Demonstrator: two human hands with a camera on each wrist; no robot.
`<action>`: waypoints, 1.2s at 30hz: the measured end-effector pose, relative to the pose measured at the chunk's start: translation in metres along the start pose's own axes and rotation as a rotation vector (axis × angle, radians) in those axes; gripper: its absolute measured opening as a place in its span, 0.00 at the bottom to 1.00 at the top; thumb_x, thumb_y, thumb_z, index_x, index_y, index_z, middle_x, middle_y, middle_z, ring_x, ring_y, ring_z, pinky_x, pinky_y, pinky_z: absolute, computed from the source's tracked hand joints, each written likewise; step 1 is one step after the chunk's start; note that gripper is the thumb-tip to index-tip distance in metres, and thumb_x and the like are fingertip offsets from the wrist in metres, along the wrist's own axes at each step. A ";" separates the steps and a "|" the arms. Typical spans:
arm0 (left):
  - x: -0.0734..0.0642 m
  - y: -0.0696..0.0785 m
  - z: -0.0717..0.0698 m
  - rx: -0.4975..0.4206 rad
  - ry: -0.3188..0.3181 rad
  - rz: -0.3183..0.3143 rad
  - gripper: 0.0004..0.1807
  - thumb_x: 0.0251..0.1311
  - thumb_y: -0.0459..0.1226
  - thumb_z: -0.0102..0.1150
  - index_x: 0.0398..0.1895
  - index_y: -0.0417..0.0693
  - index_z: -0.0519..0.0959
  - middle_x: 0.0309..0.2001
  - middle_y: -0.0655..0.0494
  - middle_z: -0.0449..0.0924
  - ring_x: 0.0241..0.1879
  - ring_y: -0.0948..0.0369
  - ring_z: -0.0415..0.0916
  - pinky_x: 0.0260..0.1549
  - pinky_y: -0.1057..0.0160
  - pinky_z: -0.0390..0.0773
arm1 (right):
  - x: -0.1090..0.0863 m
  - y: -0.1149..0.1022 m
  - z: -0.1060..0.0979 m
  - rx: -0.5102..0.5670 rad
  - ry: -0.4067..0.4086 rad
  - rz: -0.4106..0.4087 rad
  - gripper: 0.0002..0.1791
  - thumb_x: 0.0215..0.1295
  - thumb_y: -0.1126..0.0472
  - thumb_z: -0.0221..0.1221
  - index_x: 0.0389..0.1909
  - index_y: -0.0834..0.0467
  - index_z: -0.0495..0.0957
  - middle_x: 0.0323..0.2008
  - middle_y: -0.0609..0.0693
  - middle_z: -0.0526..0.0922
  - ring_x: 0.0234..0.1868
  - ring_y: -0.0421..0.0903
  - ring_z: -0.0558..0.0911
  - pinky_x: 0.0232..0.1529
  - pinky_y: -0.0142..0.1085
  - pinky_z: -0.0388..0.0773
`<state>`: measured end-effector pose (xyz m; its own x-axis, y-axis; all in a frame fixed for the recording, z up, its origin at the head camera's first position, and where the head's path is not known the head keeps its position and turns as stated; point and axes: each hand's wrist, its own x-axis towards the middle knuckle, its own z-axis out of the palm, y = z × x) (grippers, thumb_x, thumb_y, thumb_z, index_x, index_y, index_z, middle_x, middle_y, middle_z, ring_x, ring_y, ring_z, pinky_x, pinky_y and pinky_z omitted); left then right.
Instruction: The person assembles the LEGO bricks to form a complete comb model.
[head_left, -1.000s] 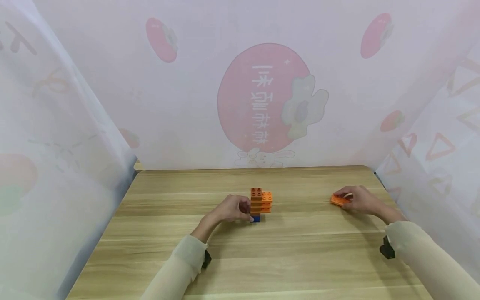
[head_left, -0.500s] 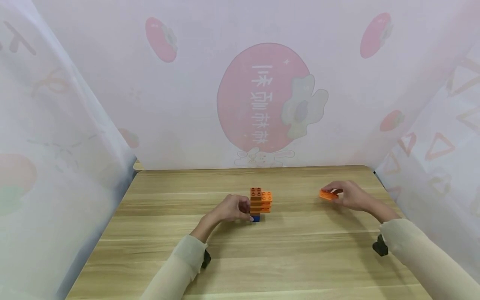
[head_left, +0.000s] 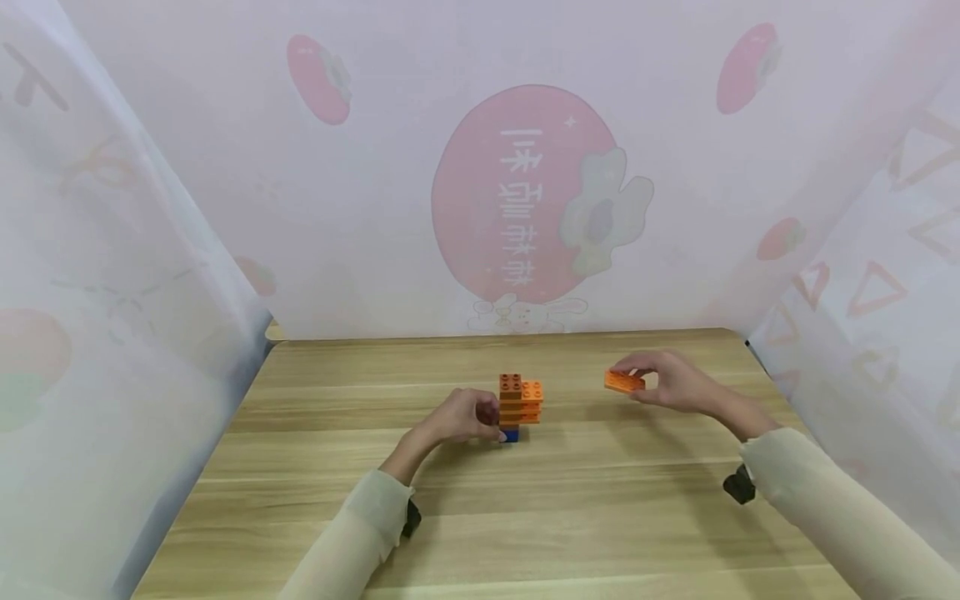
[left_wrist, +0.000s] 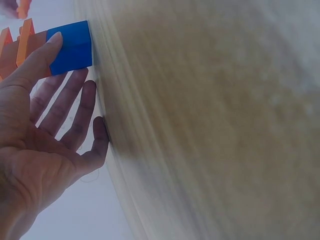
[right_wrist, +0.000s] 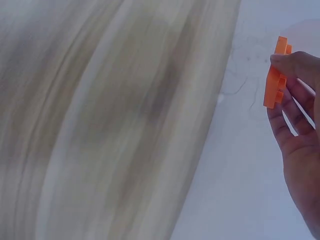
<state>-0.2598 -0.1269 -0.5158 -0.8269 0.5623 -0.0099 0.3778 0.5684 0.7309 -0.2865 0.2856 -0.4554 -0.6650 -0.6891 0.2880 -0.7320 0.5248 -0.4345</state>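
Observation:
A small tower of building blocks [head_left: 511, 398] stands upright on the table, with brown blocks stacked over a blue block [left_wrist: 72, 47] at the bottom. Thin orange plates [head_left: 532, 392] stick out from its right side in layers. My left hand [head_left: 467, 415] grips the tower low down, thumb on the blue block and fingers behind it. To the right, my right hand [head_left: 671, 382] pinches a flat orange building block [head_left: 624, 382] between thumb and fingers. In the right wrist view, this orange block [right_wrist: 276, 75] shows studs on one side and is held above the tabletop.
The wood-grain table [head_left: 570, 517] spreads beneath both hands. A pale printed curtain [head_left: 360, 208] rises behind its far edge, and similar sheets hang at left and right. Dark wrist devices [head_left: 740, 485] sit at both cuffs.
My right hand has lifted the orange block off the table at the right and carried it left toward the tower. The left hand keeps its place on the tower.

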 end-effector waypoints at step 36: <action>0.000 0.000 -0.001 -0.020 -0.004 -0.001 0.13 0.56 0.38 0.82 0.37 0.50 0.83 0.33 0.63 0.87 0.35 0.66 0.83 0.40 0.65 0.83 | 0.071 -0.073 -0.002 0.040 0.008 -0.260 0.22 0.62 0.67 0.73 0.58 0.59 0.86 0.56 0.54 0.88 0.55 0.51 0.87 0.53 0.52 0.85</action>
<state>-0.2599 -0.1271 -0.5150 -0.8253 0.5645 -0.0131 0.3690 0.5568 0.7442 -0.2803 0.1992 -0.4013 -0.4568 -0.7942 0.4007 -0.8720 0.3107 -0.3784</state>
